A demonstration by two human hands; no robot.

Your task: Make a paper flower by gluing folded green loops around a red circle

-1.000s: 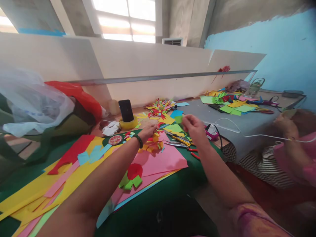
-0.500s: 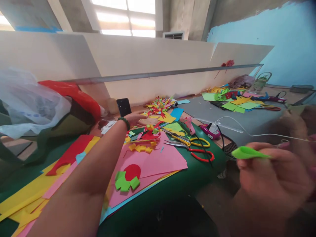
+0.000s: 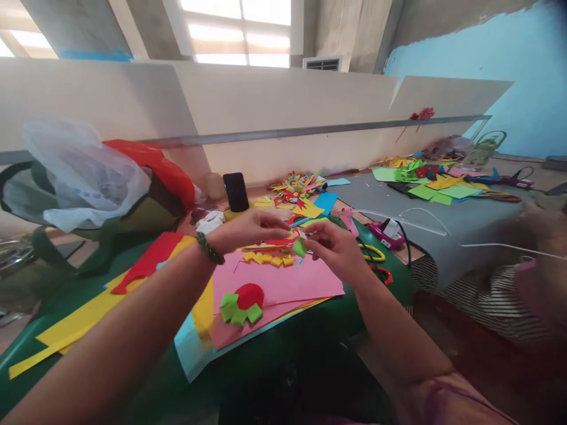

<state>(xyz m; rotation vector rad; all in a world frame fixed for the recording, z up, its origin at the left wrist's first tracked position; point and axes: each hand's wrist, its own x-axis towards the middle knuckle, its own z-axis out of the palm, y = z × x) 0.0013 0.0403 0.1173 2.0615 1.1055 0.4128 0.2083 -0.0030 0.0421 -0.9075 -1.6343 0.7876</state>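
Note:
My right hand (image 3: 339, 251) pinches a small folded piece of green paper (image 3: 299, 247) over the pink paper sheets (image 3: 305, 283). Close on its left, my left hand (image 3: 248, 231) reaches over the paper scraps with fingers stretched out; nothing shows clearly in it. Just beneath lies a row of yellow folded paper pieces (image 3: 268, 258). Nearer to me, a red paper circle (image 3: 250, 296) has several green folded pieces (image 3: 239, 311) along its lower left edge. Scissors with yellow (image 3: 373, 254) and red handles (image 3: 381, 274) are partly hidden behind my right hand and forearm.
A phone (image 3: 236, 192) leans upright at the back, left of a colourful paper-strip cluster (image 3: 299, 188). A pink glue gun (image 3: 349, 221) lies right of my hands. Red and yellow sheets (image 3: 88, 316) cover the left side, near a bag (image 3: 163, 198). Another person's arm (image 3: 544, 230) shows far right.
My right hand has moved left and away from me, carrying the green paper piece from the right side to beside my left hand. My left hand has shifted slightly right; the view has turned left.

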